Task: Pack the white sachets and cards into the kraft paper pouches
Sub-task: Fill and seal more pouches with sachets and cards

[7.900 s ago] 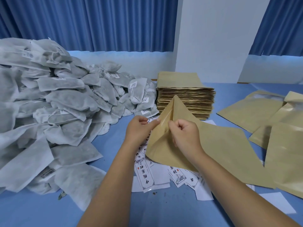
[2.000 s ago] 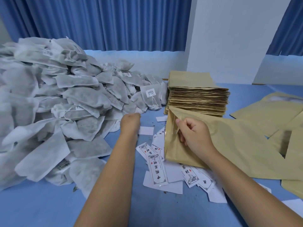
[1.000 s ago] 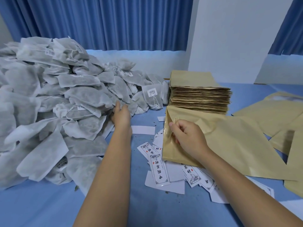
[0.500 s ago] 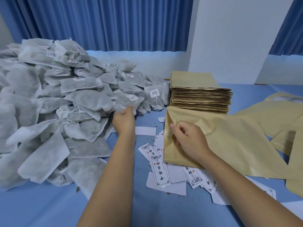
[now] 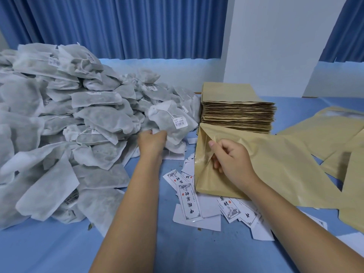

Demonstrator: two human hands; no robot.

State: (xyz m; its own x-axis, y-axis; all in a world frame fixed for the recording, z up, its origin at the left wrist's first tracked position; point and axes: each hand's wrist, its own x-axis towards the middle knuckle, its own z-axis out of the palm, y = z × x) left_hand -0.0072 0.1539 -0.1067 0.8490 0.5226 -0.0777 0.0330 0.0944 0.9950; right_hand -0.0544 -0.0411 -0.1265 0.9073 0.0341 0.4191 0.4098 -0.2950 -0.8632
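Note:
A big heap of white sachets covers the left of the blue table. My left hand grips one white sachet with a barcode tag, lifted at the heap's right edge. My right hand pinches the upper lip of a kraft paper pouch lying flat, holding its mouth open toward the left. Printed cards lie scattered under and in front of the pouch.
A tall stack of flat kraft pouches stands behind the open pouch. More kraft pouches lie at the right. A white wall column and blue curtains back the blue table.
My left hand reached into the heap, took hold of a sachet and has drawn it up and to the right. My right hand kept holding the pouch mouth open.

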